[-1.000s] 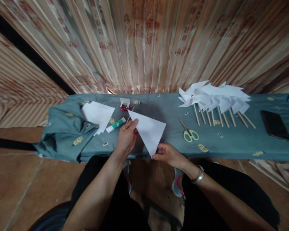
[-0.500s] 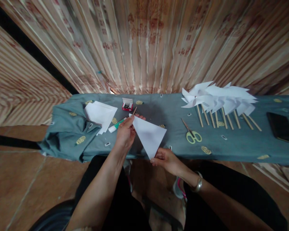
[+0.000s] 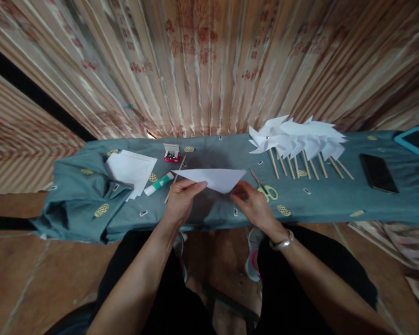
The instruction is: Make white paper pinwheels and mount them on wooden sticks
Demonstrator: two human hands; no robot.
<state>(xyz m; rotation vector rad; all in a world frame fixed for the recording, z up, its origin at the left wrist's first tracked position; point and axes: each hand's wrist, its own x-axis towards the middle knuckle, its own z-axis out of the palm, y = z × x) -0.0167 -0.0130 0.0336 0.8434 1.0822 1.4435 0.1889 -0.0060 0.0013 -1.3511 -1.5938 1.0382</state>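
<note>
our left hand (image 3: 180, 199) pinches the folded white paper triangle (image 3: 211, 177); its long edge runs sideways toward our right hand (image 3: 254, 207), whose grip we can't tell.

Dim, soft indoor lt. on folded white paper (image 3: 211, 179); pinwheels (image 3: 300, 137) to its R share the brightest tone. Diffuse shadows darken the cloth (image 3: 335, 202) just beyond and below it. Behind it, pale streaks run down curtain (image 3: 195, 93) folds, which fan out w/ wide-angle distortion; v. dark upper-R corner, well apart from paper. Sm. glint on bracelet (image 3: 282, 244), R of paper. Blk trousers (image 3: 335, 256), nearer than paper, lose detail. Exact lt. source unclear.
</note>
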